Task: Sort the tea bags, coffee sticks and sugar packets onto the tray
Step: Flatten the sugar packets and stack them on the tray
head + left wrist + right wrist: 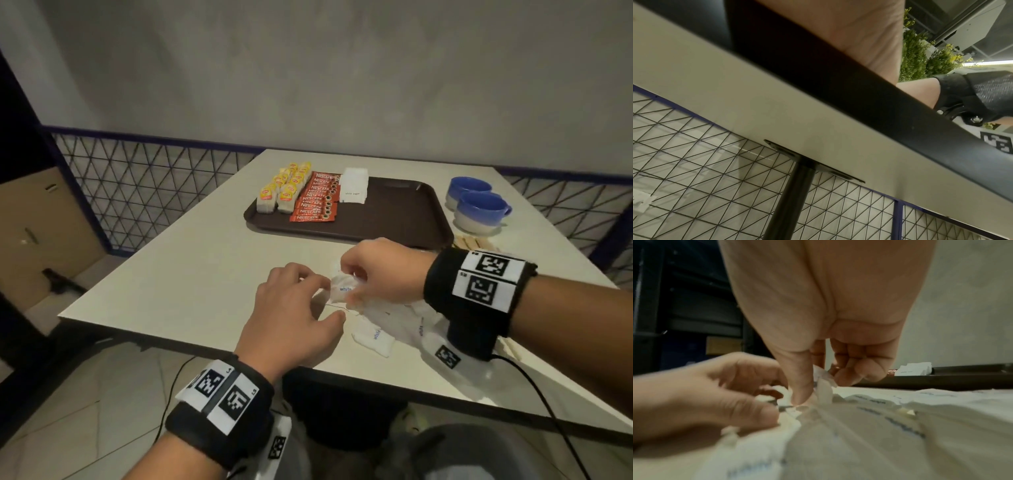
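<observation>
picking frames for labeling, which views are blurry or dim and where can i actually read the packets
Head view: dim but sharp; tray, coffee sticks and tea bags readable. Right wrist view: soft; left hand motion-blurred, print on the sugar packets smeared. Left wrist view: sees only the table underside, no packets.

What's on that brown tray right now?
On the tray: two rows of yellow tea bags, red coffee sticks, a white sugar stack. What lies beneath the piles is covered.
</observation>
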`<state>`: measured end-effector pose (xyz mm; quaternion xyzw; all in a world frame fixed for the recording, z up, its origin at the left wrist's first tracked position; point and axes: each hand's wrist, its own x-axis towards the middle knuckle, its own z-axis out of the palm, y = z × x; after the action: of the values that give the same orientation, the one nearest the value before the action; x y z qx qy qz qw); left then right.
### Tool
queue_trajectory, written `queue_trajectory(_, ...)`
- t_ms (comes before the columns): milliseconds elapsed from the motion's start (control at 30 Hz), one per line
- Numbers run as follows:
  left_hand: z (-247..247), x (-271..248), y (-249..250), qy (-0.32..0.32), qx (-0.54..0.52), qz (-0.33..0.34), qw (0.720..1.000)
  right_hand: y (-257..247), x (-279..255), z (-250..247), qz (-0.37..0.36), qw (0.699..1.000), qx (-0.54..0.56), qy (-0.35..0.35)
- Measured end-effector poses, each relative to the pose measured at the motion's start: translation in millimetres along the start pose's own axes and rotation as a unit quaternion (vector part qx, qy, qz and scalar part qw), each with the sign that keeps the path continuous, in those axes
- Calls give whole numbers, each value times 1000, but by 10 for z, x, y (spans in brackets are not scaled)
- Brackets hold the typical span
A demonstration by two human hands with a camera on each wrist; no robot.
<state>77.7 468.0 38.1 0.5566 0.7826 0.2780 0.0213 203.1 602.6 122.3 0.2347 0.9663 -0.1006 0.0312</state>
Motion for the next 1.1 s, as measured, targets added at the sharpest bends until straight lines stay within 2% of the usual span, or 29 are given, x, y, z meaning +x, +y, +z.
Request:
queue_trajectory(67,-1,-7,-1,1,-5,6,1000,66,-71,-119,22,995,95,31)
queue_trajectory(133,-7,-15,1,6,-7,20,1000,131,-210,-232,54,968,234,69)
queue_trajectory(233,-19,-49,16,15,-6,59,998,189,-512,-250,95,881,453,103)
queue_trajectory(333,-17,-94,27,-5,14,125,992,219,-844,-35,117,792,590,109)
queue_trajectory(400,-17,-100,33,-37,42,172,983,197,-1015,192,130,752,635,119)
queue_trajectory(467,-17,-81,43,-72,63,189,977,163,-1110,400,142,740,642,141)
queue_trajectory(567,-2,-56,44,-83,60,174,979,133,-1118,573,133,701,674,188)
queue_trajectory(667,15,-52,8,-53,1,134,990,119,-1071,620,111,658,709,227)
queue_trajectory(733,11,-18,-16,-50,-48,99,993,90,-1037,650,85,655,712,240)
queue_trajectory(867,-23,51,29,-94,-21,66,993,30,-996,725,66,721,637,264)
queue_trajectory(1100,31,32,2,-44,-20,70,996,-75,-901,804,59,697,654,288)
